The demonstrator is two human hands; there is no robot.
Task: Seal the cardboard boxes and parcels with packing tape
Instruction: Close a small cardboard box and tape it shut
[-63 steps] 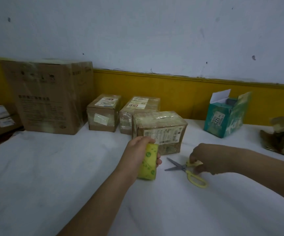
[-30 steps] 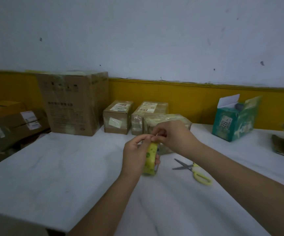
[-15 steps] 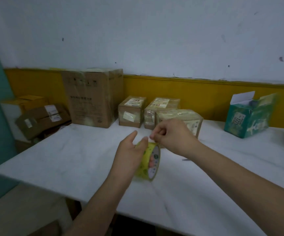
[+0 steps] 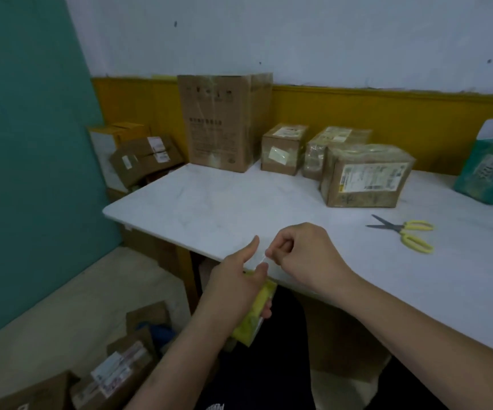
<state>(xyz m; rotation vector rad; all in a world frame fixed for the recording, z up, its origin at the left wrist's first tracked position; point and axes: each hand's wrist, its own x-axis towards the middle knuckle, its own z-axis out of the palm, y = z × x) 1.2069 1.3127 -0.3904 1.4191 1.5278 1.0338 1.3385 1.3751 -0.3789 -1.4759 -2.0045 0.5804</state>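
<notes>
Your left hand (image 4: 236, 279) grips the yellow tape roll (image 4: 255, 318) just off the front edge of the worktop (image 4: 209, 208), right hand (image 4: 307, 255) pinching its loose end; 3 back-edge parcels (image 4: 363, 176) look taped, floor boxes (image 4: 115, 377) probably remain.

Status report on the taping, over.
Left hand grips tape roll, past the table edge. Right hand pinches the tape end. Scissors lie on table, apart from both hands.

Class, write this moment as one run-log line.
left hand holds roll | right hand pinches tape end | scissors lie on table | step: freeing tape end
</notes>
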